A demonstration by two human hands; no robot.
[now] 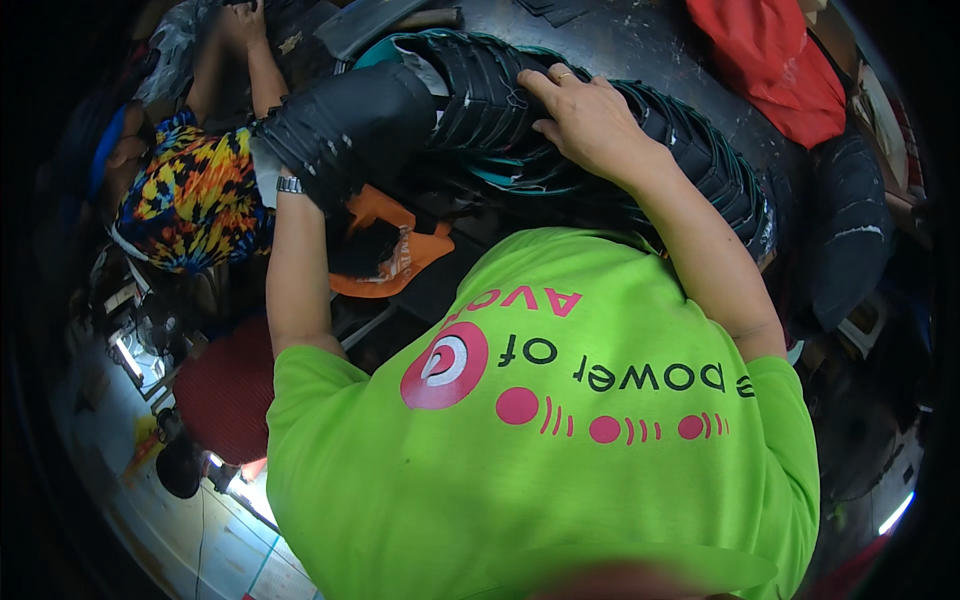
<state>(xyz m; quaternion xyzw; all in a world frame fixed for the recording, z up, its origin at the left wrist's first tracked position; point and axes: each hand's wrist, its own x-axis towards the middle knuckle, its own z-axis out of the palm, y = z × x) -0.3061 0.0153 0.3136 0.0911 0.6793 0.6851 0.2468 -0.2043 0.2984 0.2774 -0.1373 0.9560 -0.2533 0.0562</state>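
A long curved row of black shoe-upper-like pieces [480,105] with teal lining lies across the dark table in front of me. My right hand [590,115] rests on top of this row, fingers spread and slightly bent, a ring on one finger. To the left, a separate bundle of black pieces [350,125] lies over my left hand and hides it. Only my left forearm shows, with a metal watch [289,184] at the wrist, just below the bundle. Whether the left fingers grip the bundle is hidden.
The dark tabletop [610,40] extends behind the row. A red bag [770,65] lies at the far right, near a dark stack [850,215]. An orange cloth piece [395,255] is below the bundle. A person in a multicoloured shirt [195,195] works close on the left.
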